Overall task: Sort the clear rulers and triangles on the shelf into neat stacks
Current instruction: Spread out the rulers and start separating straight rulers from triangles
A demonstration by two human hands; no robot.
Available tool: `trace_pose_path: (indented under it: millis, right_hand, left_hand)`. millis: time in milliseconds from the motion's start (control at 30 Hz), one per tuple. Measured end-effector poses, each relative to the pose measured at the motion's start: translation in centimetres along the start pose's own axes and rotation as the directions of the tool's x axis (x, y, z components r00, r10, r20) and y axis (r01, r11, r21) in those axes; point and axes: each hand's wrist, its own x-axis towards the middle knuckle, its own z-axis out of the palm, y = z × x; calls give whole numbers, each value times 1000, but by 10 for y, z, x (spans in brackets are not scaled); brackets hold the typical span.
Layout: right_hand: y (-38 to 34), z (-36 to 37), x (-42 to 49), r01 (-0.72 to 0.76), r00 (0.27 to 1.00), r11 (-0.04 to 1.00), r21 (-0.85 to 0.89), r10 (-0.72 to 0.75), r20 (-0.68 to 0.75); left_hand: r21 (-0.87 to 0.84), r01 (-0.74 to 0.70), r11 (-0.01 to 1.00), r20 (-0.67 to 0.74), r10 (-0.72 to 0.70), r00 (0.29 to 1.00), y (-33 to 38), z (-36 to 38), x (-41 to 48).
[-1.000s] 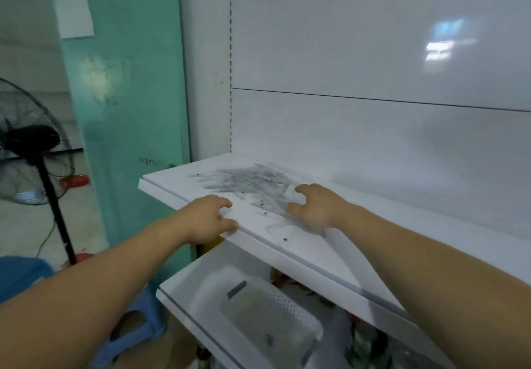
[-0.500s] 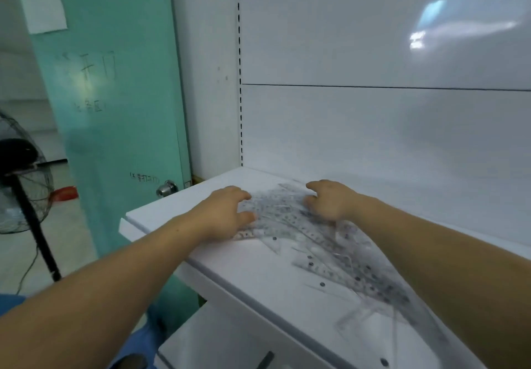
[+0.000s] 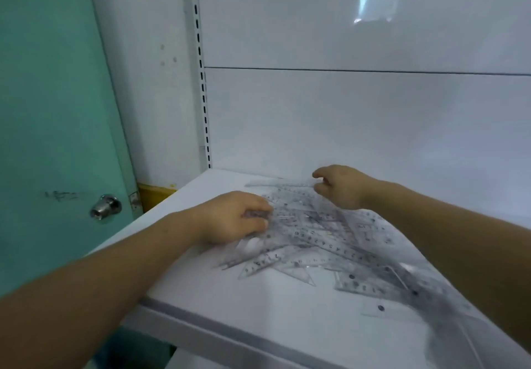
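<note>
Clear rulers (image 3: 316,242) | left hand (image 3: 232,219) now gripping | right hand (image 3: 342,187) farther back

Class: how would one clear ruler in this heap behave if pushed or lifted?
Probably slippery: glossy rulers overlap loosely on the smooth shelf, so a push likely slides several. Lying flat, one looks awkward to lift. Thin, so probably light.
</note>
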Motion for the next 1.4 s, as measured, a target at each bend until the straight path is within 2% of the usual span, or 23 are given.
trace_pose_path:
  millis: [133, 267, 367, 533, 633, 767, 900, 1100, 1300, 1400]
  right_hand:
    - [-11, 1, -26, -145, 989, 989, 10, 145, 1]
    - [-29, 9, -56, -260, 964, 965, 30, 261, -43]
    - [-40, 15, -75, -309, 939, 941, 135, 325, -112]
    - [-50, 22, -97, -387, 903, 895, 224, 416, -102]
    - [-53, 23, -104, -415, 890, 883, 220, 444, -105]
    - [-56, 23, -106, -419, 888, 884, 210, 447, -110]
    - [-61, 19, -104, -400, 875, 895, 197, 437, -206]
    - [-68, 12, -108, -413, 851, 886, 212, 458, -256]
    - [-71, 19, -129, -461, 805, 849, 258, 522, -282]
    - [-67, 18, -141, -498, 777, 825, 267, 561, -286]
  left_hand:
    - [39, -105, 994, -42, 106, 993, -13, -2, 5]
    - [22, -149, 989, -102, 150, 983, -20, 3, 6]
    - [-70, -144, 987, -152, 132, 979, -19, 4, 2]
    - [-279, -108, 954, -173, 60, 983, -18, 2, 0]
    - [-367, -60, 928, -136, 11, 991, -17, -2, -2]
    - [-343, -7, 939, -134, -42, 990, -19, -8, -10]
    - [-412, 49, 910, -151, -122, 981, -20, -14, -17]
    - [-406, 34, 913, -118, -89, 989, -29, -20, -17]
    - [-541, -60, 839, -233, -81, 969, -21, -20, -12]
    - [-431, -37, 902, -226, -68, 972, -17, -17, -11]
